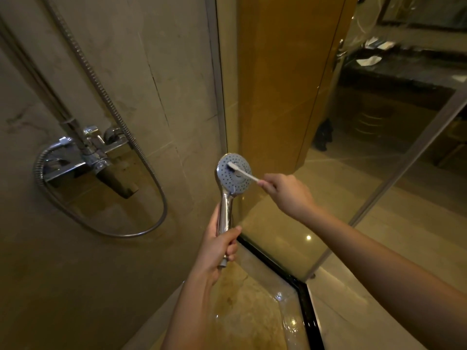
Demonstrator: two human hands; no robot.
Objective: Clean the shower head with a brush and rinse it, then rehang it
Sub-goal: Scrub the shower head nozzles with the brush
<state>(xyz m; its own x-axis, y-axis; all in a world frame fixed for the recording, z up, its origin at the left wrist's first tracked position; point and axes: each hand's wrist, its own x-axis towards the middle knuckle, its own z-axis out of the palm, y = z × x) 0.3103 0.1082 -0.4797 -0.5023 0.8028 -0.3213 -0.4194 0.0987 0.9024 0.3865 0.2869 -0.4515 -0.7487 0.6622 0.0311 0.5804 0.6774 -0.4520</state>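
Observation:
A chrome shower head (233, 181) with a round, dotted spray face stands upright in the middle of the view, its face turned toward me. My left hand (219, 246) grips its handle from below. My right hand (288, 192) holds a small white brush (243, 172) by the handle end. The dark bristles rest against the upper left of the spray face. The metal hose (161, 195) loops from the wall fitting; its join with the handle is hidden under my left hand.
A chrome mixer tap (87, 157) with a riser pipe is mounted on the tiled wall at left. A glass shower panel (278, 122) stands just behind the shower head. The wet shower floor (252, 322) and a black threshold strip (307, 306) lie below.

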